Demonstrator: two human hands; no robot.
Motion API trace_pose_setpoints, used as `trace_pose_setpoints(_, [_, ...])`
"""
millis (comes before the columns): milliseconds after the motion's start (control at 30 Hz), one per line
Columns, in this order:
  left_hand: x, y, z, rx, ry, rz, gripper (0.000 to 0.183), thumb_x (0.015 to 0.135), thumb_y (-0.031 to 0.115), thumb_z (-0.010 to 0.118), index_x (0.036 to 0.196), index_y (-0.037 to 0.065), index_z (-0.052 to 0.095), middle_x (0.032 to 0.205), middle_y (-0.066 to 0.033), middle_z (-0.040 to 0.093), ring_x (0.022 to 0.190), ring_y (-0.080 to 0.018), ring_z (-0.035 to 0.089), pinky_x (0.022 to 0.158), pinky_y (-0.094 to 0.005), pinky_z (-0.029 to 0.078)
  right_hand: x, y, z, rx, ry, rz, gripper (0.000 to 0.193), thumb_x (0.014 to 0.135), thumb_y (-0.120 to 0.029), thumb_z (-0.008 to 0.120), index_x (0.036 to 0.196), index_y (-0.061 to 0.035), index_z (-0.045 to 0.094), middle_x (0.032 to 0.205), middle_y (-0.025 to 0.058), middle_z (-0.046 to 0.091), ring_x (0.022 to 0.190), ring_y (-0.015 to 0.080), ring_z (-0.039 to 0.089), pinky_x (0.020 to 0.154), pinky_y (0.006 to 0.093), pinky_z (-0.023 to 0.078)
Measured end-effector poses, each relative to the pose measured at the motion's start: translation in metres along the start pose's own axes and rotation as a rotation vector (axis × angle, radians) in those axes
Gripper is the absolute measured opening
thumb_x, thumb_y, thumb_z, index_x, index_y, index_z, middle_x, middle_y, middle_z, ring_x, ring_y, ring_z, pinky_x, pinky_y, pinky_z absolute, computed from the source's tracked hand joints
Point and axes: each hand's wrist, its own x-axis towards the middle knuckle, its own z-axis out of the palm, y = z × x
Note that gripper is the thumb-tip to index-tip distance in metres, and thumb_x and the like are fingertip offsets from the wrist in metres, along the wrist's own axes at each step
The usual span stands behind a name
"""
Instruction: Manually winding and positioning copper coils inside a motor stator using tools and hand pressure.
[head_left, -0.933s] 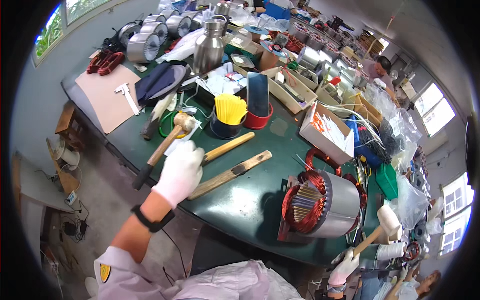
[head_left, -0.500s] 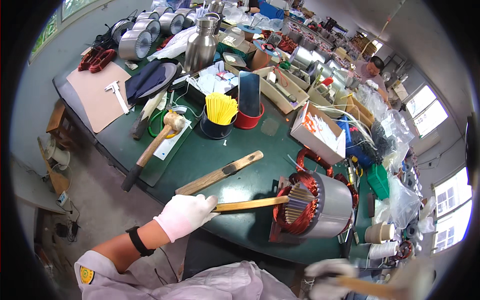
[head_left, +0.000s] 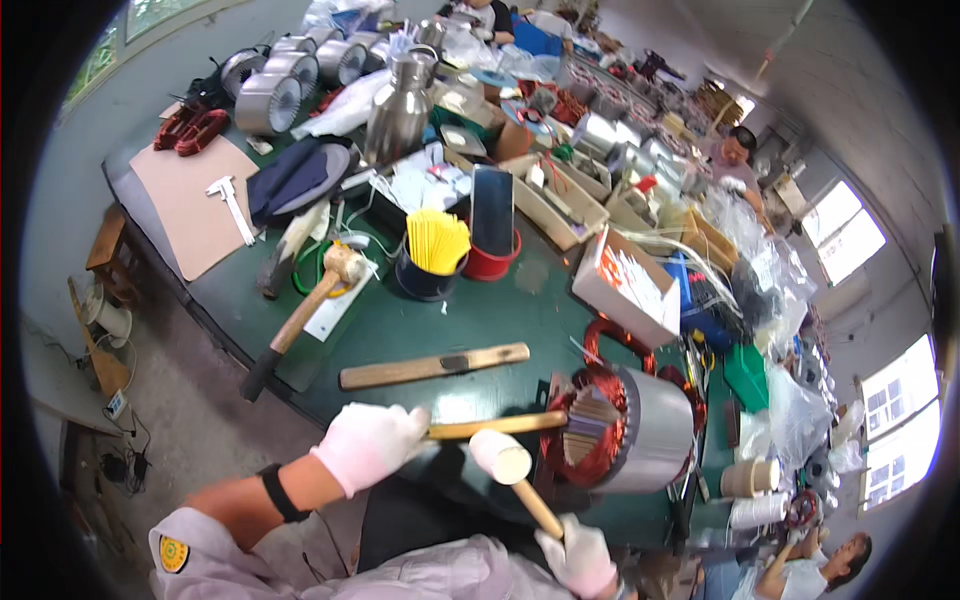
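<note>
My left hand [head_left: 372,445], in a white glove, is closed round the near end of a flat wooden stick [head_left: 530,422]. The stick's far end rests at the opening of a motor stator [head_left: 655,430], among red copper windings [head_left: 578,476] and the pale strips in its bore. In my gloved right hand [head_left: 578,558] is the handle of a mallet [head_left: 500,457] with a white head. That head hangs just below the stick, near its middle; whether they touch I cannot tell. The stator lies on its side on the green bench.
A loose wooden bar [head_left: 435,366] lies beyond the stick. Farther left are a wooden-headed mallet [head_left: 343,262] and a caliper [head_left: 231,208]. A tub of yellow strips [head_left: 437,245], a red tub [head_left: 497,262] and a white box [head_left: 628,290] stand behind. Two people [head_left: 735,160] [head_left: 815,570] sit at right.
My right hand has swung the mallet from the lower right up and left, beside the stick. My left hand keeps its hold. The view has shifted, and another person shows at lower right.
</note>
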Motion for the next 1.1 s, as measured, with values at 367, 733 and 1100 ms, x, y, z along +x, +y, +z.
trace_pose_setpoints(367, [-0.009, 0.109, 0.003, -1.314, -0.042, 0.101, 0.029, 0.092, 0.014, 0.074, 0.119, 0.004, 0.072, 0.126, -0.018, 0.066, 0.119, -0.0279, 0.066, 0.102, -0.0411, 0.053, -0.02, 0.007, -0.018, 0.824, 0.011, 0.108, 0.031, 0.094, -0.019, 0.075, 0.114, 0.0048, 0.071, 0.075, 0.0039, 0.07, 0.067, 0.011, 0.063, 0.066, 0.0285, 0.053])
trace_pose_setpoints(733, [0.062, 0.216, 0.054, -0.401, -0.048, 0.37, 0.035, 0.091, 0.03, 0.071, 0.111, 0.002, 0.067, 0.095, -0.018, 0.069, 0.084, -0.0383, 0.071, 0.076, -0.0509, 0.058, -0.085, 0.077, -0.034, 1.111, 0.574, 0.309, 0.026, 0.088, -0.011, 0.071, 0.106, 0.0074, 0.066, 0.075, 0.0185, 0.072, 0.049, 0.0242, 0.064, 0.047, 0.035, 0.051])
trace_pose_setpoints(1100, [0.061, 0.247, 0.053, -0.276, -0.036, 0.993, 0.04, 0.087, 0.015, 0.064, 0.125, 0.005, 0.067, 0.11, -0.0105, 0.071, 0.102, -0.0277, 0.072, 0.087, -0.043, 0.06, -0.139, 0.163, -0.048, 0.573, 0.746, 0.464, 0.027, 0.08, -0.006, 0.081, 0.103, 0.0059, 0.073, 0.08, 0.0159, 0.071, 0.067, 0.0222, 0.07, 0.067, 0.0357, 0.055])
